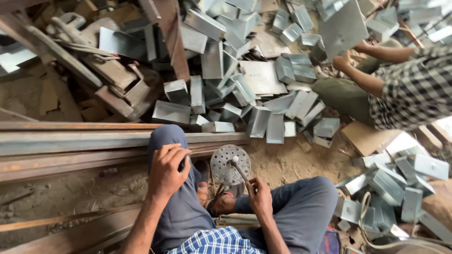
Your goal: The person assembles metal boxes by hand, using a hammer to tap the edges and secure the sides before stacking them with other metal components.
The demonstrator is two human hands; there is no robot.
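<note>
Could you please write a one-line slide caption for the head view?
Seated worker's right hand holds a perforated metal disc by its stem, left hand on knee, beside a pile of folded sheet-metal pieces.

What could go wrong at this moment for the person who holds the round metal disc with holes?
1. The right hand grips only the thin stem of the round perforated metal disc, which hangs above a sandalled foot; if it slips, it may hit the toes.
2. The left hand closes on a small dark object; a strike from it might catch the fingers.
3. The grey folded sheet-metal pieces lie heaped close by, where bare hands and feet could be cut.
</note>
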